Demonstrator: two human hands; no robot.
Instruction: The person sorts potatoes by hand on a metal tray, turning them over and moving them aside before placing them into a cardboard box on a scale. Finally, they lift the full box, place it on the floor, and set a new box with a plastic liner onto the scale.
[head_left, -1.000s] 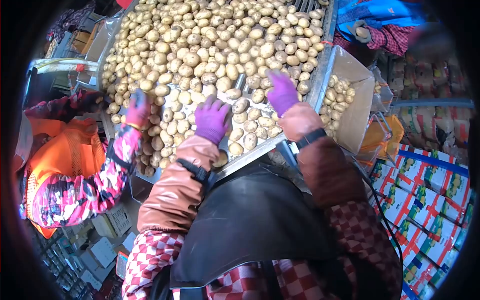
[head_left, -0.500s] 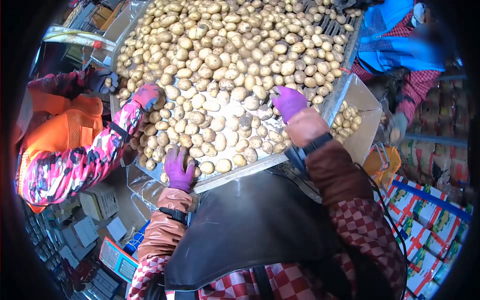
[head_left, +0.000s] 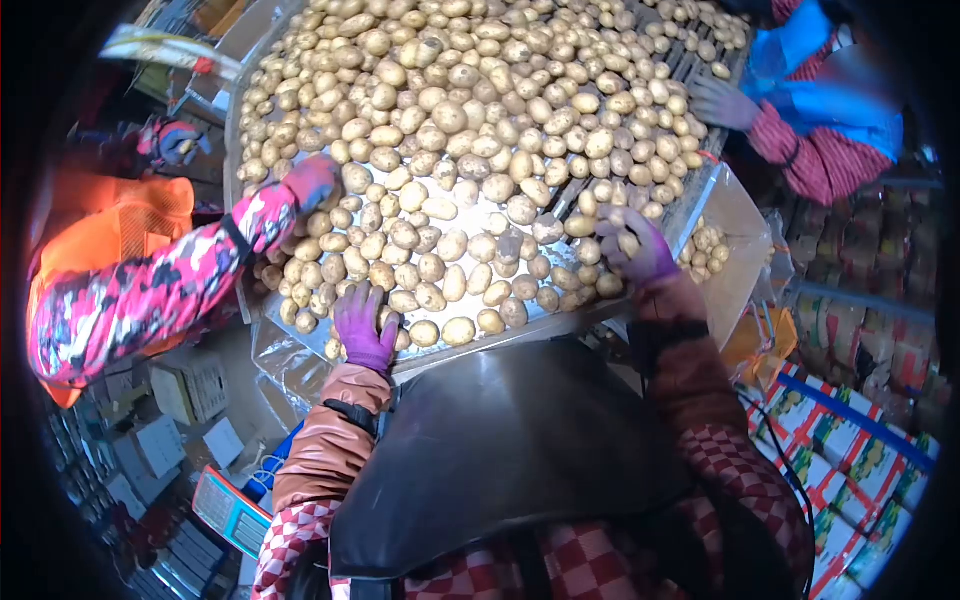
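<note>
Potatoes (head_left: 450, 117) cover the tray, heaped at the far side and thinning to roughly one layer near me, with more in the cardboard box (head_left: 741, 283) at the right. I'd expect each to be light, firm and stiff, dry enough to grip through a glove, though rounded enough to roll on the smooth pale surface (head_left: 468, 207). They should stand a squeeze but could bruise if dropped. I'd take one round its widest part, thumb opposite the fingers, approaching from above where neighbours leave a gap.

My left hand (head_left: 366, 330) is open, fingers loosely spread against potatoes at the near left rim. My right hand (head_left: 640, 245) curves about one potato at the near right, beside the slats (head_left: 690, 63); I cannot tell whether its grip has closed.

Compared with the frame just before, my right hand has shifted nearer and rightward, while my left keeps about the same spot. The co-worker's gloved hand (head_left: 724, 104) at the right was down beside the box and now reaches onto the far right potatoes. At the left, the other co-worker's near hand (head_left: 313, 182) lies slightly farther in, and their second hand (head_left: 178, 143) has come away from the tray edge.
</note>
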